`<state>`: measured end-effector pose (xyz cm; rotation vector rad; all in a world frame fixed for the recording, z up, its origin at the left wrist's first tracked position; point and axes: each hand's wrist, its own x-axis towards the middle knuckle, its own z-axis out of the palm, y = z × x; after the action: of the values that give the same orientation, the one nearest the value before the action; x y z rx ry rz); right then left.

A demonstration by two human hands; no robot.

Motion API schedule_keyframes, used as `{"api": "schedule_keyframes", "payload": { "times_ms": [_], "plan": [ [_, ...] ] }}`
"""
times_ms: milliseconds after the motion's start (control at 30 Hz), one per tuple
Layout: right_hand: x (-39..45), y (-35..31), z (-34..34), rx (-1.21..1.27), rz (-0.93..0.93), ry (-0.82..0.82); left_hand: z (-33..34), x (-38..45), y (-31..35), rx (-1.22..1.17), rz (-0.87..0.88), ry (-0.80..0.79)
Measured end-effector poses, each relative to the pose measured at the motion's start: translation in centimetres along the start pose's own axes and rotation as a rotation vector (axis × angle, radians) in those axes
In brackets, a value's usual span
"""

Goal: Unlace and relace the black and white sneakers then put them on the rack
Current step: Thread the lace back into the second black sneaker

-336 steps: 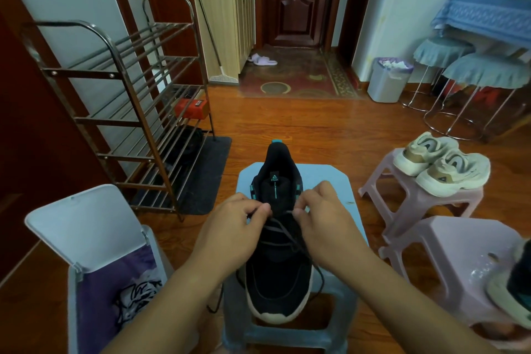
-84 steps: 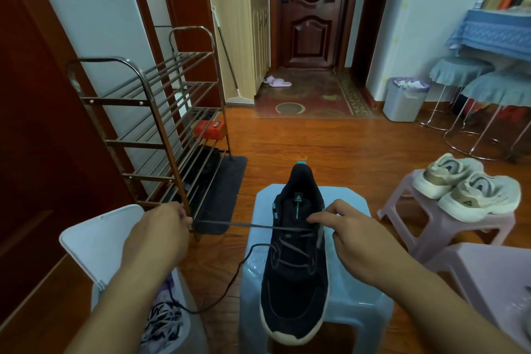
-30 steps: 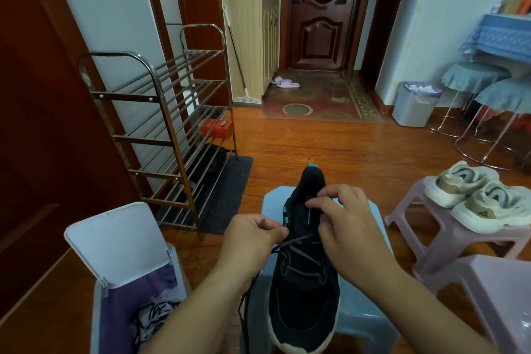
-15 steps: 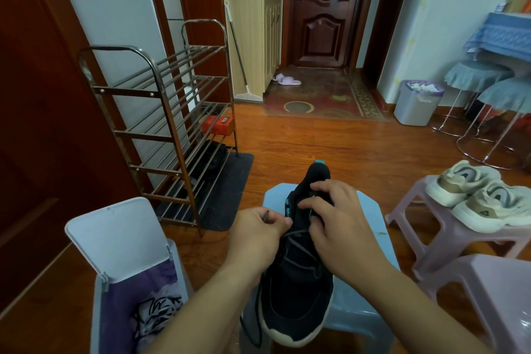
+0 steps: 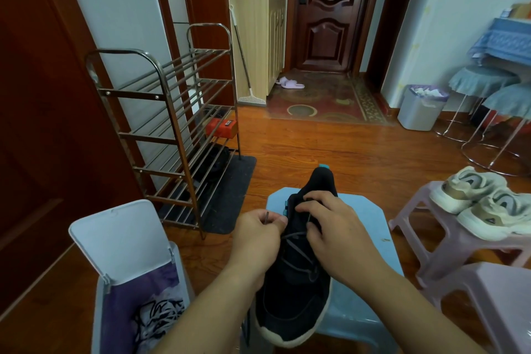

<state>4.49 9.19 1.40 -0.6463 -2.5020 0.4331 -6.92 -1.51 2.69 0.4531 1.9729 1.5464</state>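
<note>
Blue stool point(image 5: 370, 227): black sneaker point(image 5: 293, 302) on top, toe overhanging near edge. Right of blue stool: pink stool point(image 5: 416, 210) carrying cream sneaker pair point(image 5: 482, 204). Left of blue stool: metal rack point(image 5: 172, 135) on dark mat point(image 5: 232, 195).

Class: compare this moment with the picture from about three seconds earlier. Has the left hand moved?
Yes. The left hand has come in from out beside the shoe rack to the black sneaker on the blue stool, pinching the lace tip.

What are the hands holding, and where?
The left hand pinches the shoelace by its tip. The right hand grips the black sneaker at its tongue.
</note>
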Motion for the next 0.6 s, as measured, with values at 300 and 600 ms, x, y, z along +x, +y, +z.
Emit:
{"api": "schedule_keyframes", "payload": {
  "times_ms": [300, 600],
  "plan": [
    [-0.1, 0.2, 0.2, 0.032, -0.024, 0.025, 0.7, 1.0, -0.5, 0.069, 0.243, 0.064],
    [4.8, 1.1, -0.5, -0.041, -0.273, -0.115, 0.2, 1.5, -0.7, 0.147, 0.372, 0.047]
  ]
}}
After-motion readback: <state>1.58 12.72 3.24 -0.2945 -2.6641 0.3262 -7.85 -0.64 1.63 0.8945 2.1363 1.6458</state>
